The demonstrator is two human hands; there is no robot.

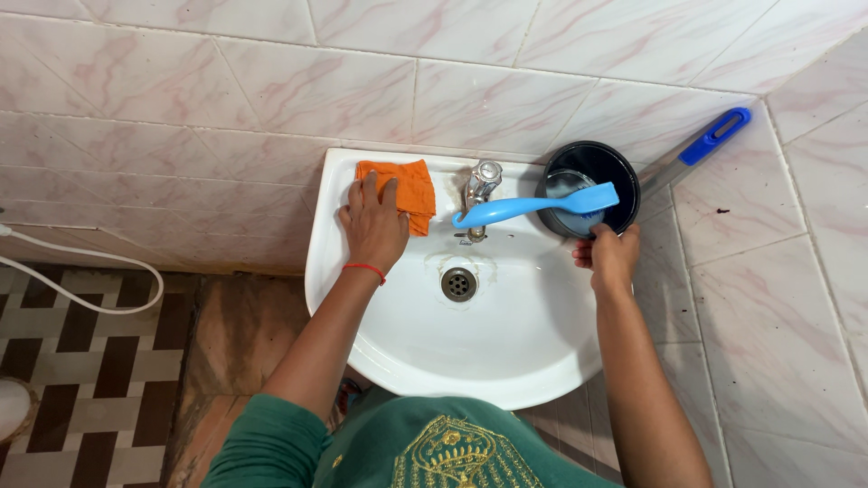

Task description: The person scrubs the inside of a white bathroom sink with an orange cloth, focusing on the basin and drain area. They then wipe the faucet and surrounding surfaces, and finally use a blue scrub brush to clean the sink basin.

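Head view, looking down. The person's body is cut off at the bottom edge; only a green top with yellow embroidery shows. The right hand (608,256) has its fingers clenched around something at the rim of the black bowl (589,185); the held end is hidden under the hand, so I cannot tell for sure whether it is the handle of the light blue brush (533,207), which lies across from the bowl to the tap (479,188). The bowl's contents are hard to make out: something pale and foamy, partly covered by the brush.

The left hand (372,224) lies flat, fingers released and spread, pressing on the orange cloth (403,190) at the sink's back left corner.

Counts: one white sink (506,352), one drain (458,284), one tap, one cloth, one bowl, one brush. One tool with a blue handle (714,136) leans in the wall corner, its lower end hidden behind the bowl. A white hose (86,271) is cut off at the left edge. A red thread (364,268) is on the left wrist.
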